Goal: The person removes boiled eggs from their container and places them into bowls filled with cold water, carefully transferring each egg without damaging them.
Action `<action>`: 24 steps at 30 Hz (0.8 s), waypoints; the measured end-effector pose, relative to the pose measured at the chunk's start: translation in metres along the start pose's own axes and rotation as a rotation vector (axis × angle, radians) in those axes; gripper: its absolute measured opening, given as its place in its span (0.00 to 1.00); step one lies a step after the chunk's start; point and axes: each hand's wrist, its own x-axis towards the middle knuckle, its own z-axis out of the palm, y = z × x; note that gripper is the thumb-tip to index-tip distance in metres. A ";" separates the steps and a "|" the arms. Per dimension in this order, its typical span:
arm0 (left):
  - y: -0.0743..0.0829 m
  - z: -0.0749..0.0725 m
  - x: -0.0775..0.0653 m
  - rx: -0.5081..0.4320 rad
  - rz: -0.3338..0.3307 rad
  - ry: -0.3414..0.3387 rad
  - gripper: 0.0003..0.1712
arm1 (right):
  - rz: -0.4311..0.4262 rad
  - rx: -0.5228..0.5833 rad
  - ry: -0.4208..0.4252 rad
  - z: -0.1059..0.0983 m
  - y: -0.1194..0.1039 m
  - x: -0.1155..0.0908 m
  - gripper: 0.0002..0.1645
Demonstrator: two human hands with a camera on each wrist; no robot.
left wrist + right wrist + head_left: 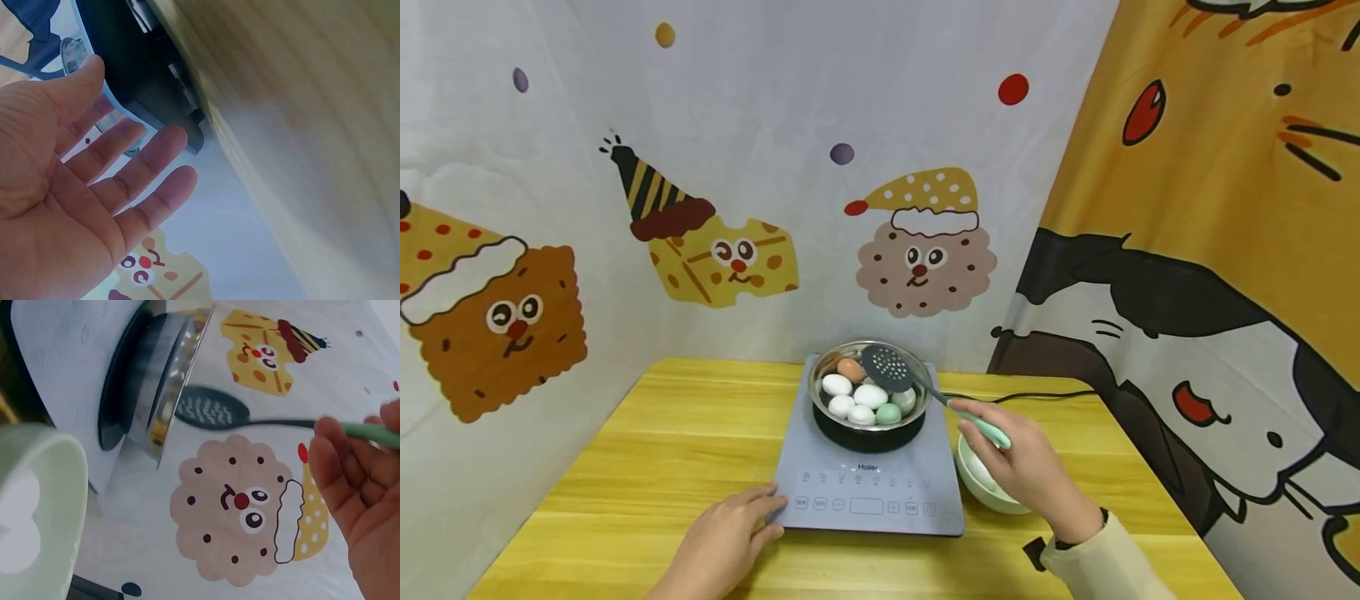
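Note:
A slotted spoon with a dark perforated head [887, 367] and a mint-green handle is gripped by my right hand [1026, 458]. Its head is over the far right part of a steel pan [817, 406]. In the pan lie several eggs: white ones [871, 396], a brown egg [851, 369] and a greenish egg [889, 414]. Under the pan is a grey induction cooktop [917, 475]. My left hand [718, 537] has its fingertips at the cooktop's front left corner, and the left wrist view shows its fingers [164, 147] extended beside that edge.
Right of the cooktop, partly behind my right hand, stands a pale green bowl [967, 471] with white round things inside. A black cord [1037, 396] runs along the back of the yellow wooden table [700, 433]. Printed cloth [737, 108] hangs behind.

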 end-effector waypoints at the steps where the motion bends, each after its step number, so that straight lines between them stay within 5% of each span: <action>1: 0.000 0.000 0.000 -0.001 -0.001 0.000 0.19 | -0.015 0.007 -0.020 -0.001 0.003 0.003 0.25; 11: 0.000 0.001 -0.001 -0.005 0.007 0.016 0.19 | 0.023 0.170 -0.292 -0.020 0.021 0.033 0.19; 24: 0.001 0.000 -0.001 -0.014 0.010 0.017 0.19 | 0.196 0.198 -0.414 -0.022 0.026 0.051 0.17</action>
